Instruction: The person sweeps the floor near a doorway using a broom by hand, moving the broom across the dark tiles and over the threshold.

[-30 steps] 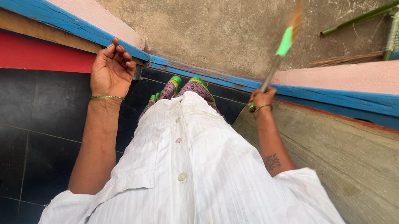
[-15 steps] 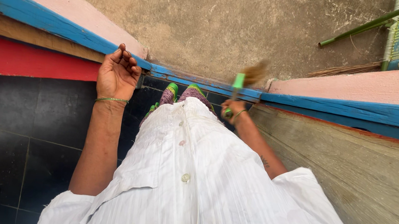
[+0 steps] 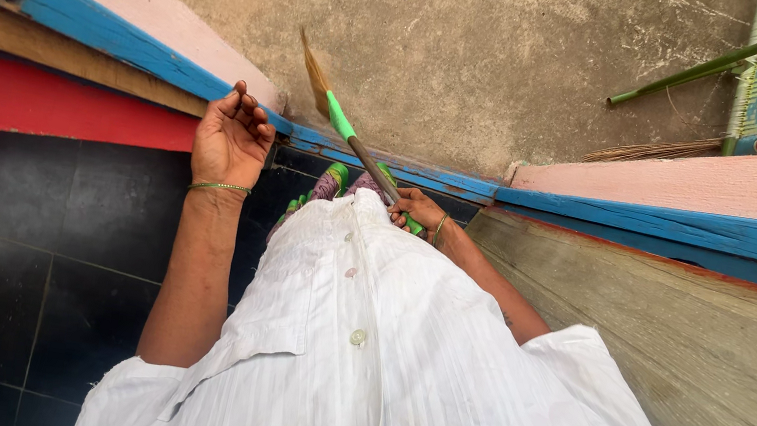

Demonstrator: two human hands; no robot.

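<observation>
Dark tiled floor (image 3: pixel 10 236) meets blue-edged threshold (image 3: pixel 387 159), concrete yard (image 3: pixel 486 48) beyond.

Her left hand (image 3: pixel 231 134) was raised on the left, palm up, fingers loosely curled, arm straight. The right hand (image 3: pixel 415 209) was clenched shut, low at centre, forearm reaching forward.

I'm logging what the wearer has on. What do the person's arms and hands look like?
Both forearms are bare below short white ribbed sleeves. The left hand has a thin green and gold bangle at the wrist; the right hand wears a similar thin bangle. No gloves or rings visible.
</observation>
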